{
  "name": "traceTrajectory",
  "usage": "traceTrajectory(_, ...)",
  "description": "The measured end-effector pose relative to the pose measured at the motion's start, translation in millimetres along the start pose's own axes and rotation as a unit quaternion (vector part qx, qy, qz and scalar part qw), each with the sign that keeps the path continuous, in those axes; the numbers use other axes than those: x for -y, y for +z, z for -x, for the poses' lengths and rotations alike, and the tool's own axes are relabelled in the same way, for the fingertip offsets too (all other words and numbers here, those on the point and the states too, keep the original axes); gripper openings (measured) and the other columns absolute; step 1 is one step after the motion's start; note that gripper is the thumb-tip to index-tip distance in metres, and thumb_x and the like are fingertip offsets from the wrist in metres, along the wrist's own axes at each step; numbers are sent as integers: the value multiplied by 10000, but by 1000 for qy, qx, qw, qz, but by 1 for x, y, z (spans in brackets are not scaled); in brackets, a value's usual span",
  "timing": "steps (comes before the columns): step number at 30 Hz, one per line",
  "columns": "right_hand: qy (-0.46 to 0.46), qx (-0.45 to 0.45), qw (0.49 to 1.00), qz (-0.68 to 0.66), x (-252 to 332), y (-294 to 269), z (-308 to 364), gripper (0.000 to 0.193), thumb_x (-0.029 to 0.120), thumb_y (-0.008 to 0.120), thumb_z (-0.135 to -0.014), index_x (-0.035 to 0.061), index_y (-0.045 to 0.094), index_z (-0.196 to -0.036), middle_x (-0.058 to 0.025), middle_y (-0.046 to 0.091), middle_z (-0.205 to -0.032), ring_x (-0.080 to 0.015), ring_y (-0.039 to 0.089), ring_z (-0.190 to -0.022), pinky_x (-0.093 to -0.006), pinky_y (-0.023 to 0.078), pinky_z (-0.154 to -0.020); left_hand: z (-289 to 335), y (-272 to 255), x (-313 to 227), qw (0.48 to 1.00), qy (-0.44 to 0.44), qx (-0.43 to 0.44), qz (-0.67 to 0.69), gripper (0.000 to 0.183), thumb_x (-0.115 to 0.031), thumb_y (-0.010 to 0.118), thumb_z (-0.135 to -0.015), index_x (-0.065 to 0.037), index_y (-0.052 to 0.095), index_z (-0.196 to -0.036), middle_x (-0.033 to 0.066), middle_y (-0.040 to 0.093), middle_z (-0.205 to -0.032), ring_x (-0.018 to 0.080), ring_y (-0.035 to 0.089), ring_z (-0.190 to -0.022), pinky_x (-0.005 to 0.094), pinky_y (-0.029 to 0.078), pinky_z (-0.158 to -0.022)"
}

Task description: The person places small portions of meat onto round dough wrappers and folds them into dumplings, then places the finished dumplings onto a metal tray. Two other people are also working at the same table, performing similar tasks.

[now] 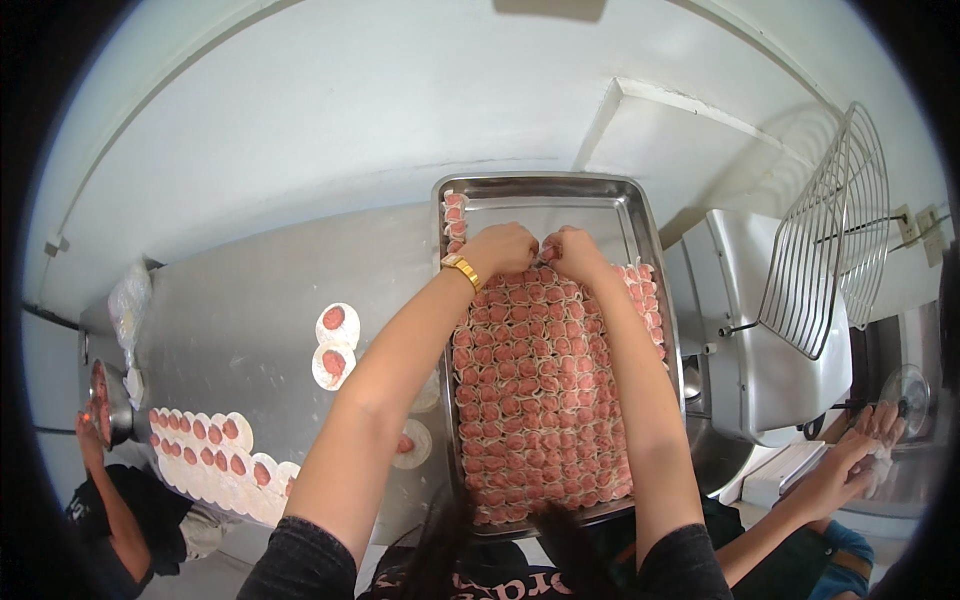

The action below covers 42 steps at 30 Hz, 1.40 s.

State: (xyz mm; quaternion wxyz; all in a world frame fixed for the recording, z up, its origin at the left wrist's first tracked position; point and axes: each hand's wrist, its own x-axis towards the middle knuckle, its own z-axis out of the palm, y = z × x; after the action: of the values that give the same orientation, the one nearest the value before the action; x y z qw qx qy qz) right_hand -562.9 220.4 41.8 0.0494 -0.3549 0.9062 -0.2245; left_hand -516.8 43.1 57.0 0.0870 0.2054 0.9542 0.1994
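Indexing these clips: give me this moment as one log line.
left hand: curled over tray; right hand: close beside it, grip unclear; tray: rows of dumplings; table: wrappers topped with meat

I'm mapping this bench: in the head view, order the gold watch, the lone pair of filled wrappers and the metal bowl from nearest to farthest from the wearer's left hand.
1. Gold watch: on the wrist of the left hand.
2. Pair of filled wrappers: on the table, left of the tray.
3. Metal bowl: far left.

Worn are 2 short dark sleeves (308, 560), pink shirt lettering (543, 581) and 1 gold wristwatch (461, 267).
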Motion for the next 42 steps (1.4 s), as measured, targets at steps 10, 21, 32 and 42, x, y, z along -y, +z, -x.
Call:
traceTrajectory(10,81,71,989,-101,14,-15,7,321,26,606,-673,41,691,-982,-225,655,-934,-350,633,-890,-376,500,-818,5,-4,-4,992,-22,-94,87,282,-102,456,-808,-4,620,-1015,219,637,-967,385,595,-926,450,464,-835)
traceTrajectory(21,61,105,993,-1,10,-5,-6,303,0,601,-698,47,700,-980,-189,667,-896,-319,645,-796,-359,512,-742,201,-64,-8,967,-67,-203,136,275,-75,445,-875,4,564,-1111,205,612,-1024,373,557,-986,428,433,-864)
traceTrajectory(32,24,126,988,-88,13,8,-13,474,-108,513,-679,46,642,-1109,-149,639,-1064,-248,625,-867,-311,494,-773,441,-8,-60,874,-312,-203,313,329,-5,436,-857,-1,555,-1165,146,661,-981,271,636,-836,348,481,-763)
traceTrajectory(42,112,55,989,-84,15,11,-9,382,11,536,-722,61,664,-1078,-186,675,-890,-302,650,-830,-354,497,-760,479,29,-108,896,-286,-147,308,253,-41,472,-877,-24,571,-1109,139,623,-1086,296,582,-997,366,434,-880)
